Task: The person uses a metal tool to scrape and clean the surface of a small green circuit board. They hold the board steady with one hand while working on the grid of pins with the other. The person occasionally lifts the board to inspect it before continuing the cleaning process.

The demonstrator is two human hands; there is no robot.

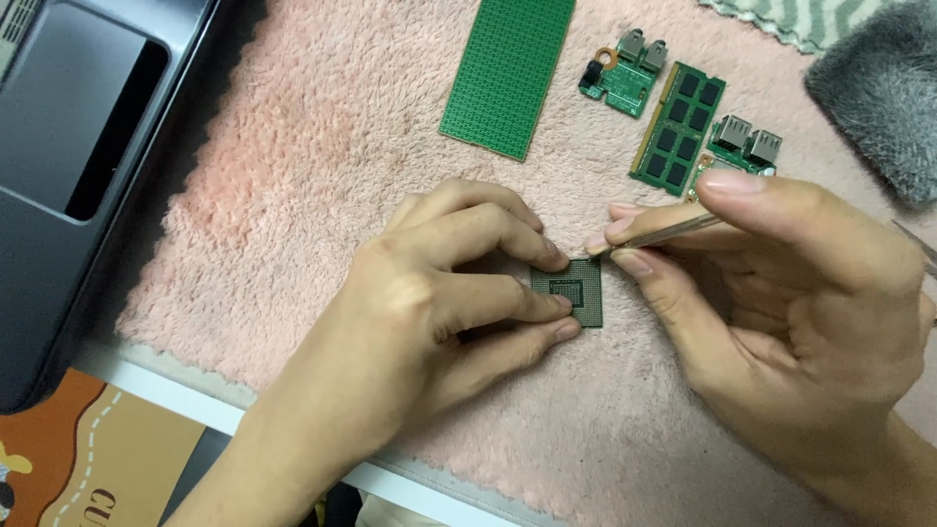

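Observation:
A small square processor chip [576, 290] lies on the pink fluffy mat [303, 195]. My left hand [439, 303] presses its fingertips on the chip's left edge and holds it down. My right hand [781, 303] pinches thin metal tweezers [673, 230], whose tip touches the chip's upper right corner. Much of the tweezers is hidden under my fingers.
A long green perforated board [508, 73] lies at the top of the mat. To its right are a small connector board [625, 76], a memory stick [680, 127] and a second connector board [742, 144]. A grey laptop [68, 146] sits at the left, a grey furry item [878, 98] at the right.

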